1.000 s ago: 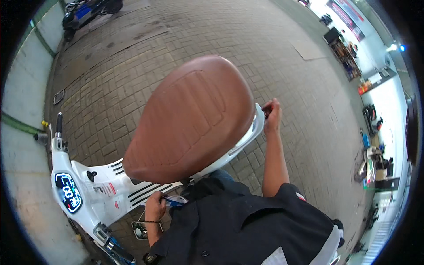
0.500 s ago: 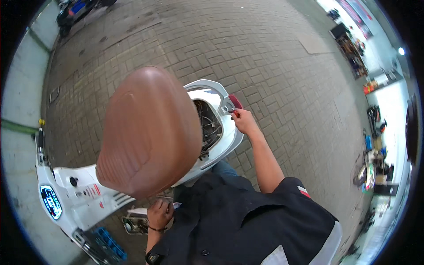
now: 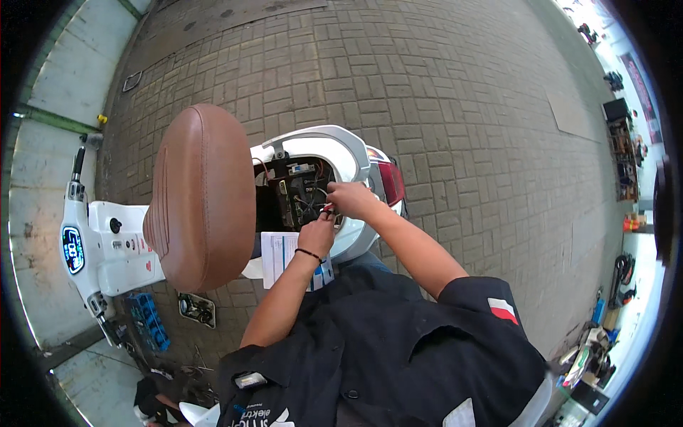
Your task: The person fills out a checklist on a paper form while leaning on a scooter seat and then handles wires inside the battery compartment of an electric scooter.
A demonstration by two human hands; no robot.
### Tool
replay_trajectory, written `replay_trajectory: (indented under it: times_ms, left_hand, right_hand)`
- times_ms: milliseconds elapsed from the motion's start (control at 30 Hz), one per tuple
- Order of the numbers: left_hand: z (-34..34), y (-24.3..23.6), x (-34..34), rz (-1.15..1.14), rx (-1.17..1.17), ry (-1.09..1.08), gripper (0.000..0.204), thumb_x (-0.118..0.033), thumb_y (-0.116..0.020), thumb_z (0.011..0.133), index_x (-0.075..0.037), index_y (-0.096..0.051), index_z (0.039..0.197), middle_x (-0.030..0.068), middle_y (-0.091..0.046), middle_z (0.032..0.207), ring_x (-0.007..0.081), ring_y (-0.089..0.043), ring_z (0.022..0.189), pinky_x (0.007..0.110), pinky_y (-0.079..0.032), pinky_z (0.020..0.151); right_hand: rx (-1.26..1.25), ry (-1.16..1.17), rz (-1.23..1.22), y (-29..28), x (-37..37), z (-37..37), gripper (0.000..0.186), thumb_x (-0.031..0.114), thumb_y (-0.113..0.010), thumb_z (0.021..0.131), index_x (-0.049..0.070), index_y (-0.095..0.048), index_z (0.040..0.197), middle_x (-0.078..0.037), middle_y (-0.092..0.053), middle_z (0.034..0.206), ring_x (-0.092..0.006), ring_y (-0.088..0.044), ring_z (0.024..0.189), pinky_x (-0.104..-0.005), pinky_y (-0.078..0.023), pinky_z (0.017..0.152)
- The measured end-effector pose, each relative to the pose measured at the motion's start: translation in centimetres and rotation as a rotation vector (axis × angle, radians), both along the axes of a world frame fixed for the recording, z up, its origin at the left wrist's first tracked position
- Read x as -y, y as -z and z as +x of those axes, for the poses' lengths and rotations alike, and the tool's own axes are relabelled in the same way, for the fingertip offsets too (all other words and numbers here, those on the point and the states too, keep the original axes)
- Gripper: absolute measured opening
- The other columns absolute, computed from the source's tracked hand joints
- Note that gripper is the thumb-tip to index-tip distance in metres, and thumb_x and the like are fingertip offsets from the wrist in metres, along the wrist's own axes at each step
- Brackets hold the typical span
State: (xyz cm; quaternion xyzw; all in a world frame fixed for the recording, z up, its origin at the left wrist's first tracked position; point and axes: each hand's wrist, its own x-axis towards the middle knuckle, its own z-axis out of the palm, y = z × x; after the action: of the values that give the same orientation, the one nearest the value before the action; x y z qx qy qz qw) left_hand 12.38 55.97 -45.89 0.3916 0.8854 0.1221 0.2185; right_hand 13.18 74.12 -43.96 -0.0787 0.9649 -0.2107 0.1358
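A white scooter stands before me with its brown seat tipped up. Under the seat, the open compartment shows black units, connectors and cables. My left hand is closed at the compartment's near edge, fingertips pinched. From the right, my right hand reaches in with curled fingers, close to the left fingertips. Between both hands' fingertips sits a small red piece, too covered to name. Beside my left wrist are white printed sheets; what supports them is hidden.
To the left are the scooter's handlebar with its lit display, a blue crate and a tray of parts on the paving. A pale panel wall borders the left side. Shelves with goods stand far right.
My right hand has moved left from the tail rail into the compartment. My left hand has come up from beside the seat to join it. The seat now stands more upright, exposing more of the compartment.
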Motion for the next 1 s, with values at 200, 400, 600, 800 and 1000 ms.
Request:
replay_trajectory:
  times_ms: [200, 400, 600, 800, 1000]
  left_hand:
    - [-1.3, 0.5, -0.6, -0.143, 0.138, -0.035, 0.023, -0.023, -0.066, 0.086, -0.014, -0.071, 0.106, 0.0148, -0.07, 0.101, 0.0373, -0.07, 0.085, 0.049, -0.057, 0.075]
    - [-1.7, -0.1, 0.9, -0.084, 0.09, -0.039, 0.033, -0.014, -0.067, 0.08, -0.014, -0.067, 0.113, 0.0146, -0.067, 0.103, 0.0374, -0.068, 0.09, 0.05, -0.055, 0.078]
    - [-2.4, -1.7, 1.9, 0.024, 0.149, -0.172, 0.038, -0.013, -0.065, 0.08, -0.01, -0.064, 0.118, 0.016, -0.066, 0.107, 0.0387, -0.066, 0.096, 0.048, -0.055, 0.083]
    - [-2.9, 0.2, 3.1, 0.387, 0.375, -0.461, 0.038, -0.03, -0.071, 0.089, -0.001, -0.07, 0.113, 0.0165, -0.071, 0.097, 0.0292, -0.069, 0.09, 0.038, -0.052, 0.08]
    - [-2.9, 0.3, 1.1, 0.363, 0.396, -0.604, 0.034, -0.028, -0.072, 0.088, 0.0, -0.072, 0.107, 0.0172, -0.073, 0.092, 0.0272, -0.07, 0.085, 0.037, -0.052, 0.076]
  right_hand:
    - [0.008, -0.188, 0.096, 2.5, -0.5, -0.9, 0.012, 0.015, -0.064, 0.083, 0.01, -0.073, 0.088, -0.01, -0.066, 0.11, -0.031, -0.069, 0.097, -0.0438, -0.057, 0.078]
    - [0.044, -0.3, 0.104, 3.6, -0.9, -2.7, 0.015, 0.018, -0.066, 0.083, 0.009, -0.072, 0.094, -0.011, -0.067, 0.106, -0.0333, -0.07, 0.091, -0.047, -0.057, 0.075]
    - [0.219, -0.022, -0.272, 3.2, -2.9, -3.1, 0.025, 0.023, -0.069, 0.088, 0.005, -0.062, 0.105, -0.021, -0.068, 0.093, -0.0417, -0.066, 0.092, -0.0491, -0.051, 0.077]
    - [0.195, 0.105, -0.557, 4.2, -4.0, -2.8, 0.027, 0.019, -0.075, 0.084, 0.001, -0.063, 0.1, -0.023, -0.067, 0.088, -0.0434, -0.064, 0.086, -0.0468, -0.049, 0.075]
    - [0.2, 0.083, -0.531, 4.4, -3.7, -3.0, 0.024, 0.018, -0.075, 0.082, 0.002, -0.064, 0.096, -0.022, -0.067, 0.086, -0.0437, -0.063, 0.083, -0.0474, -0.049, 0.073]
